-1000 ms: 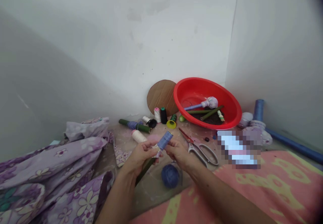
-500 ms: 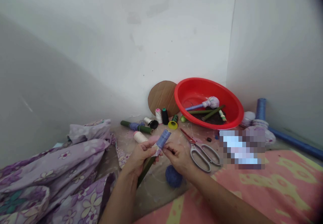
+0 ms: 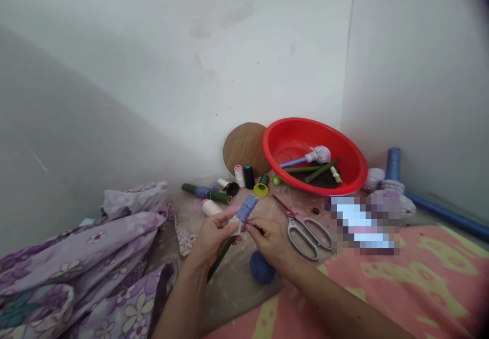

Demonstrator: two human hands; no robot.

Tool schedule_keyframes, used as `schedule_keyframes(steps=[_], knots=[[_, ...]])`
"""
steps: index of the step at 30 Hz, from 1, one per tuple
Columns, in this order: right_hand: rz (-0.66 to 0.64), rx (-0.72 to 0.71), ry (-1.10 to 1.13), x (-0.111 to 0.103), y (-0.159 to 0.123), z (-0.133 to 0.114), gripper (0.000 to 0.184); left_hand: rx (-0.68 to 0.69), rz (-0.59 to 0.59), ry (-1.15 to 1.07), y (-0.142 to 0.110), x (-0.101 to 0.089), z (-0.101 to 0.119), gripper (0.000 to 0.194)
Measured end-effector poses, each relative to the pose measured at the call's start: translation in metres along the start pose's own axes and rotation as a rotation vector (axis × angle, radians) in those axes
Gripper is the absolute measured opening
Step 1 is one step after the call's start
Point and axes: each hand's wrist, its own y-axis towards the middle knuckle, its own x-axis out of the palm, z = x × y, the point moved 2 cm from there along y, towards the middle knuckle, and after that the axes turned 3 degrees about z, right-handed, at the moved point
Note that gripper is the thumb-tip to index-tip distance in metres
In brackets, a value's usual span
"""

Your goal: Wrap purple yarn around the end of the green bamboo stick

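Note:
My left hand [image 3: 215, 234] is closed around a green bamboo stick [image 3: 222, 256], tilted with its upper end pointing away to the right. Blue yarn [image 3: 248, 207] wraps that upper end, and a strip of pale floral cloth [image 3: 236, 220] sits just below the yarn. The fingers of my right hand [image 3: 267, 237] pinch together at the edge of this cloth; the exact bit between the fingertips is too small to make out clearly. Below my right hand lies a ball of blue yarn [image 3: 262, 268]. Grey-handled scissors [image 3: 303, 232] rest to its right, red blades pointing away.
A red basin [image 3: 361, 173] with sticks leans at the back right, beside a cardboard disc [image 3: 242, 148]. Several thread spools [image 3: 249, 177] and a yarn-tied bamboo piece [image 3: 187, 188] lie ahead. Purple floral cloth [image 3: 114, 232] is heaped left; a pink-yellow cloth [image 3: 412, 288] spreads right.
The stick has turned slightly in my left hand, and my right fingertips have shifted a little to the left along the cloth strip. The surrounding things stay where they were.

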Motion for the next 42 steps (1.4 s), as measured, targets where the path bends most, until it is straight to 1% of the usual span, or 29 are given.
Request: schedule_keyframes(steps=[3,7,11,14,17,22,28,36,42], knots=[[-0.008,0.005,-0.026,0.001,-0.002,0.001,0.023,0.002,-0.007,0.0,-0.001,0.001,0.0,0.048],[-0.009,0.03,-0.074,0.002,-0.004,0.002,0.02,0.008,-0.018,0.0,-0.001,0.0,0.0,0.049],[0.004,0.053,-0.162,0.0,-0.004,0.001,0.019,0.027,-0.033,0.019,-0.001,-0.001,0.0,0.049],[0.003,0.032,-0.199,-0.002,-0.004,-0.003,0.02,0.037,-0.043,0.015,-0.002,-0.001,0.002,0.048],[-0.011,0.003,-0.197,-0.003,-0.004,-0.006,0.023,0.05,-0.054,0.018,-0.003,0.0,0.004,0.049],[-0.006,-0.023,-0.198,-0.003,-0.005,-0.009,0.024,0.065,-0.059,0.018,-0.003,0.001,0.005,0.046],[-0.012,-0.062,-0.214,-0.002,-0.006,-0.01,0.022,0.066,-0.038,0.033,-0.002,0.0,0.002,0.047],[-0.01,-0.048,-0.213,0.001,-0.007,-0.006,0.022,0.083,-0.014,0.101,-0.001,0.001,0.003,0.049],[-0.017,-0.057,-0.246,0.002,-0.009,-0.004,0.021,0.087,0.069,0.183,0.0,-0.002,0.002,0.048]])
